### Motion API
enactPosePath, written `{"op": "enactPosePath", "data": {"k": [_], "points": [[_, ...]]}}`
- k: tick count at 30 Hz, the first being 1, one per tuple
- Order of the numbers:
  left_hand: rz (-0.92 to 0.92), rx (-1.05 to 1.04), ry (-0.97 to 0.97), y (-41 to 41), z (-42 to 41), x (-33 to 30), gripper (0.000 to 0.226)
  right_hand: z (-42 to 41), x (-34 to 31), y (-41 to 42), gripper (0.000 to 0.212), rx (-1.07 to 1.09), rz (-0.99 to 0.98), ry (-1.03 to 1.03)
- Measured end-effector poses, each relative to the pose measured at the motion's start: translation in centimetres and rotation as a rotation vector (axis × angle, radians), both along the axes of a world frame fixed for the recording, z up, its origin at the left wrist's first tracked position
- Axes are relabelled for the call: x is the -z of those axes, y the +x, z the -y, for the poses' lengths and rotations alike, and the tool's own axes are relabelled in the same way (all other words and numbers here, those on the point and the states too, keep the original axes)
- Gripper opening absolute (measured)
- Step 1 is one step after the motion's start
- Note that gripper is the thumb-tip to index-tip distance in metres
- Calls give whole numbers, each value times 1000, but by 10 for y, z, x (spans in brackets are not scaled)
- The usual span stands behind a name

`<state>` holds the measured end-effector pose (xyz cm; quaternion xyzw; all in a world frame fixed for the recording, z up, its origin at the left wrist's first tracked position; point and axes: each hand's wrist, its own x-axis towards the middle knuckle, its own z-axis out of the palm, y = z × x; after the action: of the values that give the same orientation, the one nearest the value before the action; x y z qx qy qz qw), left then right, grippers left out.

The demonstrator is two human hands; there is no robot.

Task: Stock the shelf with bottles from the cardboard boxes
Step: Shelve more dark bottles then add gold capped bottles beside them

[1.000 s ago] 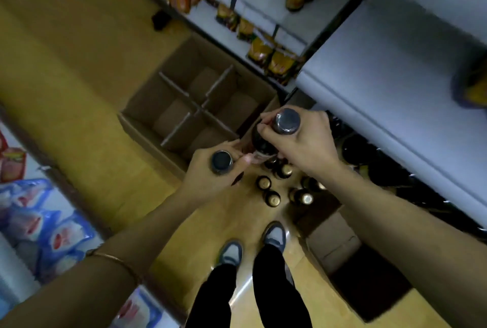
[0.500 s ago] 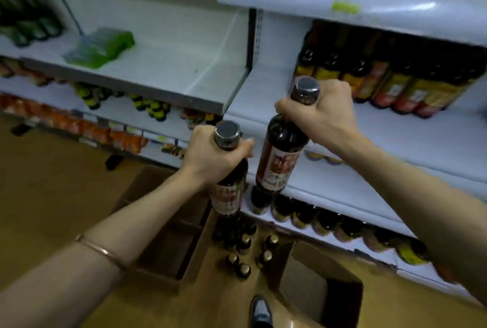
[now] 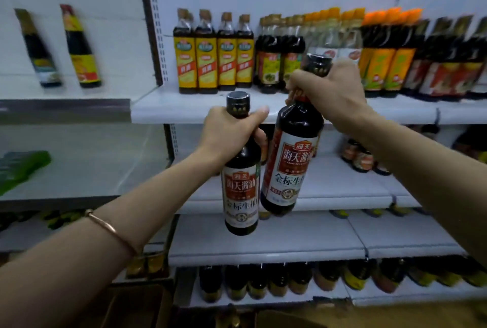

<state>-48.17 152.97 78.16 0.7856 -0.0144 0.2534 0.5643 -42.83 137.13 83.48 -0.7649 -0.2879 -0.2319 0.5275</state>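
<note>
My left hand (image 3: 232,132) grips the neck of a dark soy sauce bottle (image 3: 241,196) with a red and white label, held upright in front of the white shelf unit. My right hand (image 3: 328,90) grips the neck of a second, matching bottle (image 3: 291,159), held a little higher and tilted, its base close to the left bottle. Both bottles hang in the air in front of a white shelf board (image 3: 329,190) that is mostly bare. The cardboard boxes are almost out of view; only a brown edge (image 3: 263,321) shows at the bottom.
The upper shelf (image 3: 200,106) carries a row of yellow-labelled bottles (image 3: 213,64), then more sauce bottles to the right. A few small bottles (image 3: 365,159) stand at the back right of the bare shelf. The bottom shelf holds a row of dark bottles (image 3: 290,280). Two bottles (image 3: 60,48) stand on the left bay.
Both hands have lifted their bottles from over the floor boxes up to shelf height. The view has swung from the floor up to the shelves.
</note>
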Motion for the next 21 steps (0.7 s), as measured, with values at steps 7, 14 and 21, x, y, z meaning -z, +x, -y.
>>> {"op": "enactPosePath", "data": {"k": [7, 14, 21], "points": [[44, 177, 95, 34, 116, -47, 44, 120, -32, -2, 40, 240, 18, 47], [59, 387, 56, 71, 260, -67, 39, 259, -45, 10, 26, 427, 34, 9], [41, 514, -5, 113, 392, -73, 32, 388, -56, 31, 27, 520, 10, 5]]}}
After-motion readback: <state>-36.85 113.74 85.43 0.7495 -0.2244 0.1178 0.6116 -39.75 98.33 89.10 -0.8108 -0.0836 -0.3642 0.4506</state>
